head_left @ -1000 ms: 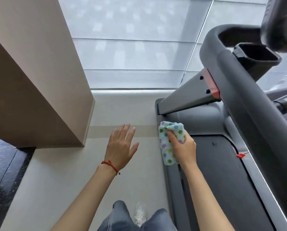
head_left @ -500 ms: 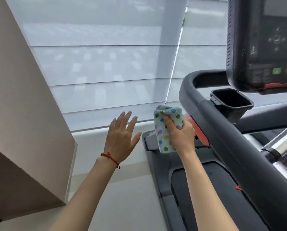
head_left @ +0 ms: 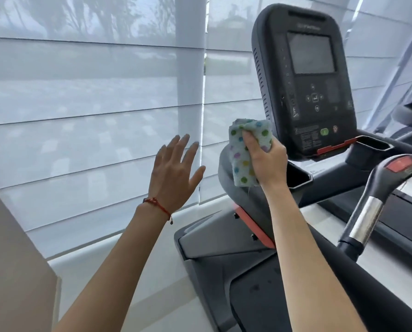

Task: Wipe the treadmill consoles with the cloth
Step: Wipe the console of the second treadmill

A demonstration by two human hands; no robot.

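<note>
The right hand (head_left: pixel 266 161) grips a folded cloth (head_left: pixel 244 152) with coloured dots, the fingers curled round its upper part. The cloth hangs with its long axis almost upright, its lower end pointing down to the grey handrail (head_left: pixel 236 190). It is just left of the treadmill console (head_left: pixel 305 87), near its lower left corner. The left hand (head_left: pixel 175 173) is raised with fingers spread wide, holding nothing, before the window blind (head_left: pixel 92 104).
</note>
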